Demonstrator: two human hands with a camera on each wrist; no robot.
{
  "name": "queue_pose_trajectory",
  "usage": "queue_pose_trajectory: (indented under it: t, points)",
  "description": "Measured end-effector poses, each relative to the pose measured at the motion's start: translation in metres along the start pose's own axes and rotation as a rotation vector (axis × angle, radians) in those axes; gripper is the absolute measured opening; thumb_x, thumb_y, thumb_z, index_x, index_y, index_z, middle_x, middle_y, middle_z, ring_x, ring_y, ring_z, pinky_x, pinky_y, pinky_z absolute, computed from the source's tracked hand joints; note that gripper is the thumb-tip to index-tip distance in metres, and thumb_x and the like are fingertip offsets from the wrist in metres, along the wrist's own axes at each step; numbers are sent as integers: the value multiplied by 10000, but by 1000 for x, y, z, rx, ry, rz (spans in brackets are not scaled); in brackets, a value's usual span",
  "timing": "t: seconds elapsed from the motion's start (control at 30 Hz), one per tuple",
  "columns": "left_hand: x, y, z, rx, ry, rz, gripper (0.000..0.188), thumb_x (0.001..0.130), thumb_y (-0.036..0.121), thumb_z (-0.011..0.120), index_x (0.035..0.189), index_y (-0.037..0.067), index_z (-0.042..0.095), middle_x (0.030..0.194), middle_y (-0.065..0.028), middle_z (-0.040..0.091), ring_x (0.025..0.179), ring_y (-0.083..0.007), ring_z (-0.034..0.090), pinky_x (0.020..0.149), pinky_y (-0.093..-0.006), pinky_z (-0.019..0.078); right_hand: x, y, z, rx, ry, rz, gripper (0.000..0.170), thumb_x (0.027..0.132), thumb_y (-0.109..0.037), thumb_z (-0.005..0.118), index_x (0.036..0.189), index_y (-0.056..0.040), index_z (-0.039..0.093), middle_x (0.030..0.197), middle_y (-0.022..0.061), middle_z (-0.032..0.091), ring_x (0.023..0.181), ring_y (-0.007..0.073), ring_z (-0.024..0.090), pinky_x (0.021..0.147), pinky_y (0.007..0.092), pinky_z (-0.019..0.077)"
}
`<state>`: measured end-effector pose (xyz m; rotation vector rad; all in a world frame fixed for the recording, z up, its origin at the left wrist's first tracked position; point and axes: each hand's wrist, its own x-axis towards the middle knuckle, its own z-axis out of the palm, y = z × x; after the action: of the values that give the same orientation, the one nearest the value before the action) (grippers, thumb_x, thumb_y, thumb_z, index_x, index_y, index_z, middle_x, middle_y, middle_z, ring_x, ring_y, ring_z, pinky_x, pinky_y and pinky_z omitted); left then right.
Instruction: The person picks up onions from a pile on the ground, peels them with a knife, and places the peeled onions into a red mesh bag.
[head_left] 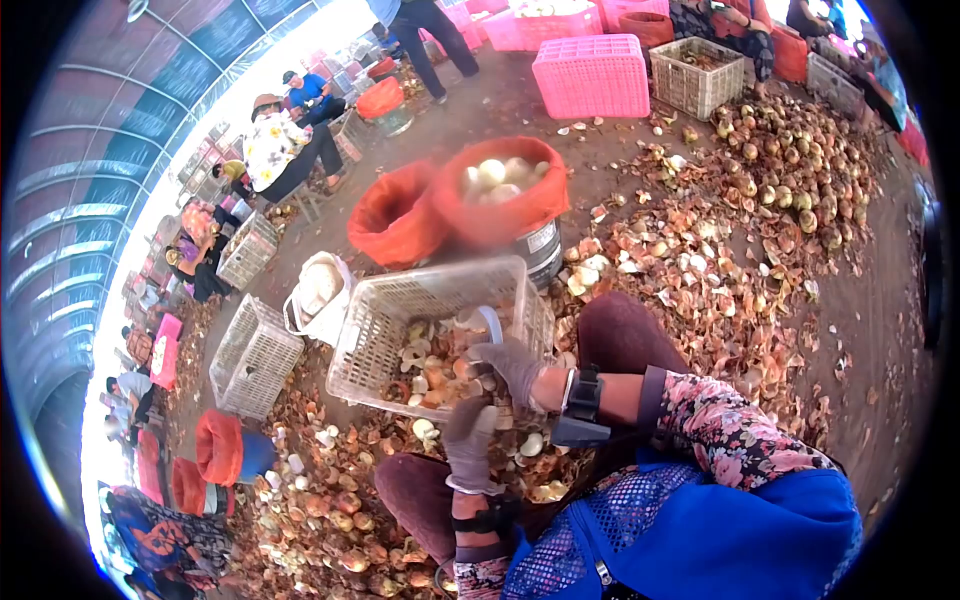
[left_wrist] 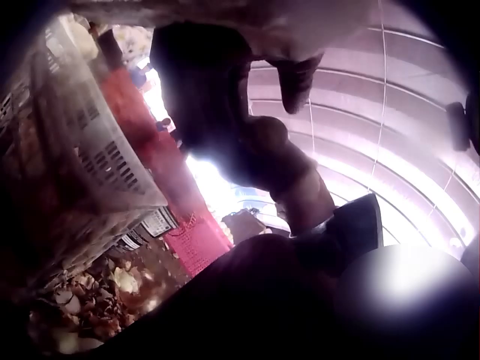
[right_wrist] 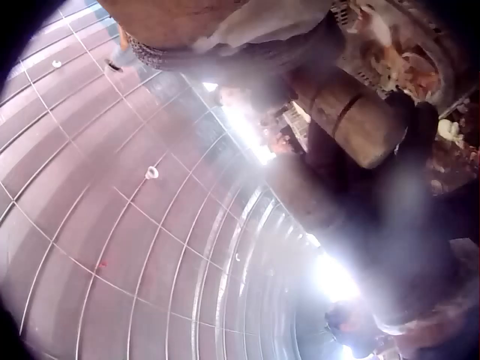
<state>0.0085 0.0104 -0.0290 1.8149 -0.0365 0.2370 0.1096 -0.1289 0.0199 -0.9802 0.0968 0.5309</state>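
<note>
Both hands wear grey, soiled gloves. At the near right side of a whitish plastic crate [head_left: 375,300], the right hand [head_left: 515,370] reaches over the rim with its fingers pointing inward. A pale curved strip [head_left: 490,325] shows just beyond those fingers. Below it, the left hand [head_left: 470,445] is at the crate's near edge, its fingertips toward the right hand. Whether either hand grips anything, I cannot tell. Onion pieces and brown skins [head_left: 430,370] lie inside the crate. In the left wrist view, the right hand [left_wrist: 262,139] appears dark against the bright roof.
Beyond the crate stand a red-lined bucket of peeled onions [head_left: 500,190] and another red-lined container [head_left: 395,215]. A white sack [head_left: 320,290] and second crate [head_left: 255,360] stand left. Skins [head_left: 690,270] litter the ground; unpeeled onions [head_left: 800,165] are heaped right. Several people sit farther off.
</note>
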Motion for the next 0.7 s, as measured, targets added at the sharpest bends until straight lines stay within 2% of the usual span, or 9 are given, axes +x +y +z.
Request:
queue_pose_trajectory:
  t: [0.07,0.17,0.23,0.3,0.33,0.37,0.43,0.57,0.7]
  points:
    - [-4,13,16,-68,23,-62,263,834,108,717,1034,-12,595,860,-27,605,820,-139,576,740,-303,484,-5,9,-2,-65,36,-13,297,866,-197,652,1095,-17,594,708,37,605,491,118,513,431,247,402]
    - [-6,45,27,-221,28,-187,238,799,56,742,955,-5,573,807,-14,564,757,-117,548,678,-276,466,-3,25,-3,58,4,-155,298,904,-155,588,1144,22,596,730,59,611,541,129,531,483,255,430]
    - [-6,59,26,-222,26,-191,242,799,57,742,959,-6,572,821,-14,568,744,-107,542,658,-265,461,-4,29,-9,12,-135,-215,314,943,-148,548,1205,21,583,821,71,645,650,135,580,606,260,484]
    - [-5,38,24,-216,12,-125,262,823,40,712,1042,-18,581,898,-34,613,799,-111,570,711,-271,483,-4,33,-4,-64,-209,-325,313,958,-164,541,1217,7,583,897,69,662,717,132,606,680,267,504]
    - [-5,37,25,-233,15,-126,275,831,36,699,1073,-21,582,935,-49,632,842,-122,587,750,-284,494,-12,24,-5,-184,-225,-236,312,972,-181,539,1238,-25,585,998,48,662,867,123,613,786,261,495]
    - [-5,37,23,-245,33,-130,289,840,33,686,1105,-25,584,973,-65,650,886,-133,604,790,-297,506,-15,24,-4,-113,-334,-433,326,978,-202,542,1256,-36,578,1051,26,635,945,107,582,838,258,476]
    - [-5,37,20,-323,70,-145,276,857,41,666,1112,-28,586,963,-58,645,892,-129,598,808,-299,496,-15,20,2,-294,-311,-369,324,970,-288,577,1178,-40,570,953,-15,605,849,79,545,726,231,468]
    - [-2,22,21,-608,193,-180,176,871,74,660,1024,5,607,839,-34,629,744,-112,586,698,-245,491,-5,26,-15,-546,-425,-377,355,977,-311,562,1211,-44,551,946,-28,603,852,71,541,711,223,467]
    - [-1,21,21,-546,214,-211,156,866,104,676,980,18,611,790,-21,613,686,-95,561,667,-225,491,-12,12,-12,-626,-447,-341,382,984,-316,547,1243,-36,543,983,-19,588,866,79,542,745,233,471]
